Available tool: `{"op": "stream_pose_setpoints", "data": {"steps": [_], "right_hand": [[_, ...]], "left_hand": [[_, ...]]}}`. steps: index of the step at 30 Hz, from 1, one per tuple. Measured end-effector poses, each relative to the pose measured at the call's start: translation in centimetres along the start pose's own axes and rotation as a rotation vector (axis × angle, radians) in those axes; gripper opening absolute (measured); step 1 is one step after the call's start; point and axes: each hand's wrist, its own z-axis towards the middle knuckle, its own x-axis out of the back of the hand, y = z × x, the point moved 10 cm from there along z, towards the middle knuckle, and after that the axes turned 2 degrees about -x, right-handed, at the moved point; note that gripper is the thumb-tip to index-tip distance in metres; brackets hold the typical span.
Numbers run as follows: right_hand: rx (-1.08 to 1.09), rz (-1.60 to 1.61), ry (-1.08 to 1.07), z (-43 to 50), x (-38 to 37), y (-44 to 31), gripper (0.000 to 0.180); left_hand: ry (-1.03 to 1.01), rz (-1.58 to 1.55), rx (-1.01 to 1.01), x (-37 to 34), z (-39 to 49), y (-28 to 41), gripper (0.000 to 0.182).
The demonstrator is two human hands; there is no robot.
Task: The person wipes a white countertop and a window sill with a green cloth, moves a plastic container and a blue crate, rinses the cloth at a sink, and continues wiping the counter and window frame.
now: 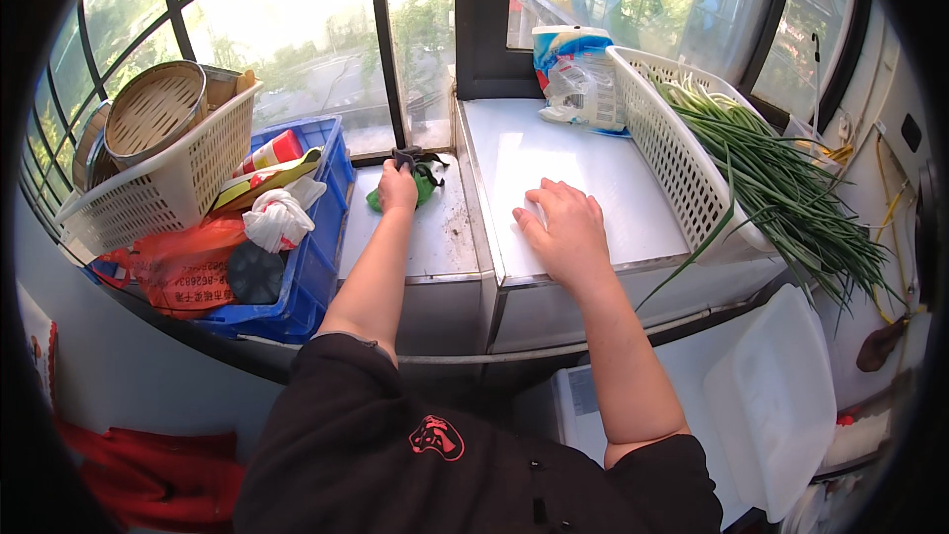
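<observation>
My left hand (398,187) reaches to the window-side corner of the lower white surface (437,245). Its fingers are closed on a dark grey cloth (404,157). Beside and under it lies a crumpled green cloth or bag (425,189) with black straps or strips. Dark specks of dirt are scattered on the surface to the right of it. My right hand (567,231) rests palm down on the raised white worktop (511,163), fingers spread, with nothing seen in it. What lies under its palm is hidden.
At left, a blue plastic crate (315,274) holds bags and packets, with a white basket (170,185) of bamboo steamers (154,113) by it. At right, a white basket (667,170) bears long green onions (778,178), beside a plastic package (582,85). A white tub (771,400) stands lower right.
</observation>
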Motion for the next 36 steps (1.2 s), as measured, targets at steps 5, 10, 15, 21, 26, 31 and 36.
{"op": "stream_pose_setpoints", "data": {"steps": [5, 10, 15, 21, 26, 31, 36], "right_hand": [[0.02, 0.002, 0.029, 0.0, 0.3, -0.2, 0.038], [0.03, 0.028, 0.043, 0.0, 0.5, -0.2, 0.039], [0.022, 0.021, 0.051, 0.0, 0.4, -0.3, 0.038], [0.024, -0.025, 0.05, -0.1, 0.2, -0.5, 0.039], [0.034, -0.074, 0.043, -0.1, -0.1, -0.7, 0.039], [0.027, -0.107, 0.035, 0.0, -0.3, -0.4, 0.041], [0.029, -0.036, 0.03, 0.2, -0.2, -0.1, 0.039]], "left_hand": [[-0.206, -0.043, -0.113, -6.4, 2.5, 2.9, 0.03], [-0.413, 0.398, -0.324, -9.9, 1.6, 5.8, 0.047], [-0.614, 0.321, -0.361, -10.1, 0.0, 5.7, 0.044], [-0.655, 0.231, -0.41, -7.1, -4.3, 5.7, 0.045], [-0.726, 0.24, -0.467, -3.0, -10.7, 6.7, 0.039], [-0.671, 0.211, -0.536, -0.1, -13.6, 7.9, 0.032], [-0.485, 0.142, -0.649, 1.0, -13.9, 9.3, 0.025]]}}
